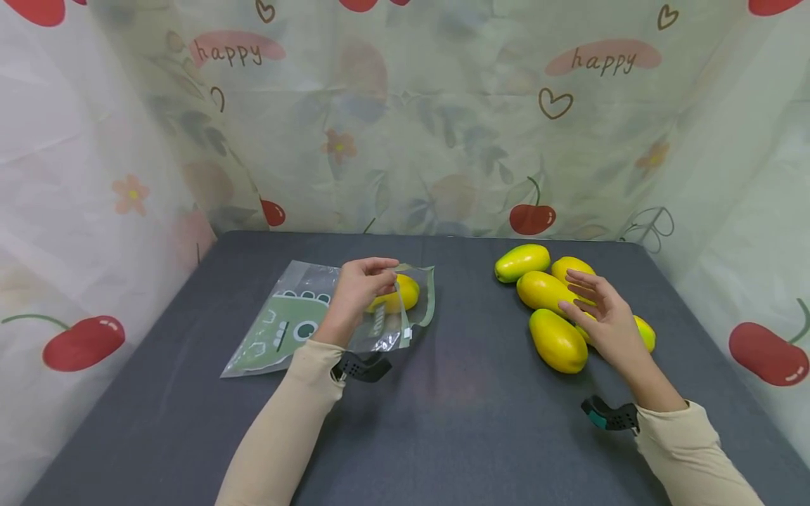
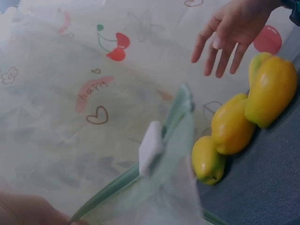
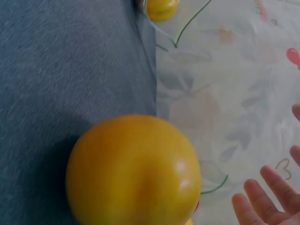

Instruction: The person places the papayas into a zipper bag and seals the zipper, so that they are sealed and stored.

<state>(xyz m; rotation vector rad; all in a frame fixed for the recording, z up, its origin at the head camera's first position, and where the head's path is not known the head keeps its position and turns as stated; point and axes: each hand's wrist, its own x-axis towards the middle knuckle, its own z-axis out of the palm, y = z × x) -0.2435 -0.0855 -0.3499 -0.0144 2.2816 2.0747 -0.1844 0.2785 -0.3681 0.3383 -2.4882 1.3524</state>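
My left hand [image 1: 357, 292] pinches the upper edge of a clear zip bag [image 1: 266, 351] with a green cartoon print, lying on the table's left side. Inside its mouth sits one yellow oblong fruit [image 1: 408, 292], papaya- or mango-like. In the left wrist view the bag's green-edged mouth stands raised, with a white slider [image 2: 151, 146] on it. My right hand [image 1: 607, 323] hovers over a group of similar fruits, fingers spread and holding nothing. The nearest yellow fruit [image 1: 558, 341] lies just left of it; a greener one [image 1: 522, 263] lies farther back. The hand partly hides others.
A dark grey cloth covers the table [image 1: 468, 414]. Behind and at both sides hangs a pale printed curtain [image 1: 405, 140]. Each wrist wears a black camera band, such as the right band [image 1: 610, 414].
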